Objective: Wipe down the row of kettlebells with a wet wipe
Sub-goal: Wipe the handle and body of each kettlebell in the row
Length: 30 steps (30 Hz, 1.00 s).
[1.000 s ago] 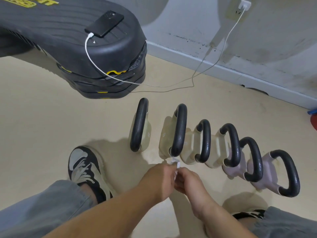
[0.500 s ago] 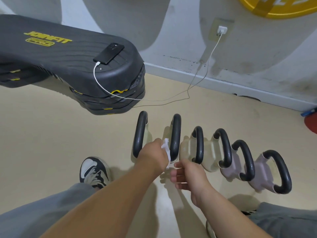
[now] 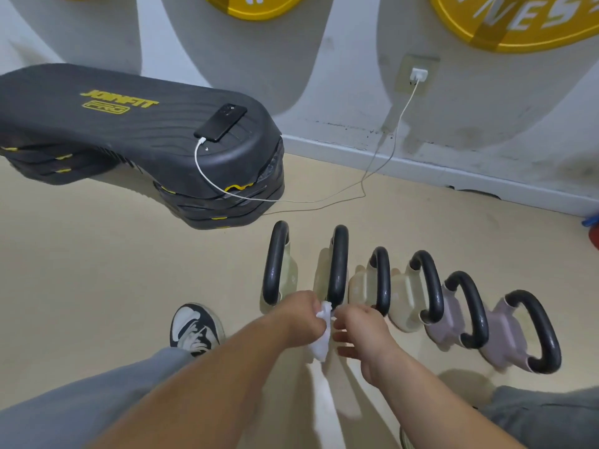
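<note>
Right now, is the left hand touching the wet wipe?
Touching. The head view shows the left hand pinching the top of the white wet wipe, with the rest of the wipe hanging below the hand.

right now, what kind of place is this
Most likely a gym: a row of kettlebells on the floor, a stack of black step platforms and yellow lettered discs on the wall.

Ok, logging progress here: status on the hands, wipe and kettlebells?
Left hand grips wet wipe; right hand fingers at it, grip unclear. Wipe by handle of second kettlebell from left. Charging cable behind kettlebell row, not touching.
</note>
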### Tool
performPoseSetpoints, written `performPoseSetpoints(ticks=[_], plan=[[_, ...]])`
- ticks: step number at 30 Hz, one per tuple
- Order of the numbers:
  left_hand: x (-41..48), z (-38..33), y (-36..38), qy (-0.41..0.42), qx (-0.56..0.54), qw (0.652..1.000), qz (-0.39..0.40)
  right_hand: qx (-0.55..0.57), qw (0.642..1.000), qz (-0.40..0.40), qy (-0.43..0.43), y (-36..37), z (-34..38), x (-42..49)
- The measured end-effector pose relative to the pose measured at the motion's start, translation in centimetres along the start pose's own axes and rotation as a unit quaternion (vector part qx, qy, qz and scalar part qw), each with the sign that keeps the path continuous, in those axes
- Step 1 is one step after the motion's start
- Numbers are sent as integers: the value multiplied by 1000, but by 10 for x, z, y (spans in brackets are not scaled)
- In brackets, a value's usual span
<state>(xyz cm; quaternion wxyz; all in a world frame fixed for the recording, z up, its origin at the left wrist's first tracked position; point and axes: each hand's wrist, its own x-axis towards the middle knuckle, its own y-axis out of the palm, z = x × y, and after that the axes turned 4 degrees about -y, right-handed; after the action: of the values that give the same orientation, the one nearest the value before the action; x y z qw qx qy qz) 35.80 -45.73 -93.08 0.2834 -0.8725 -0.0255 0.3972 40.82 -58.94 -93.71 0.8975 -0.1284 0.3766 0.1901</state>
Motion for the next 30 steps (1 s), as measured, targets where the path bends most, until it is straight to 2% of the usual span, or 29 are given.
performPoseSetpoints(ticks=[4,7,11,15,20,26,30], plan=[[-25,-3,-28,-19,-84,996,30,8,994,103,-17,18,16,-14],[-44,7,-46,-28,-133,991,15,-15,991,123,-45,29,28,-23],[-57,30,-62,-29,-174,982,-63,-26,986,154,-57,49,35,-33],[-54,43,-73,-32,-271,960,-58,-2,986,146,-80,64,43,-34],[-27,45,-120,23,-190,980,-60,-14,983,143,-116,74,76,-25],[1,13,-188,98,-9,994,-49,-17,977,137,-161,86,118,1],[23,2,-197,156,-27,985,-62,6,977,117,-176,95,134,19]])
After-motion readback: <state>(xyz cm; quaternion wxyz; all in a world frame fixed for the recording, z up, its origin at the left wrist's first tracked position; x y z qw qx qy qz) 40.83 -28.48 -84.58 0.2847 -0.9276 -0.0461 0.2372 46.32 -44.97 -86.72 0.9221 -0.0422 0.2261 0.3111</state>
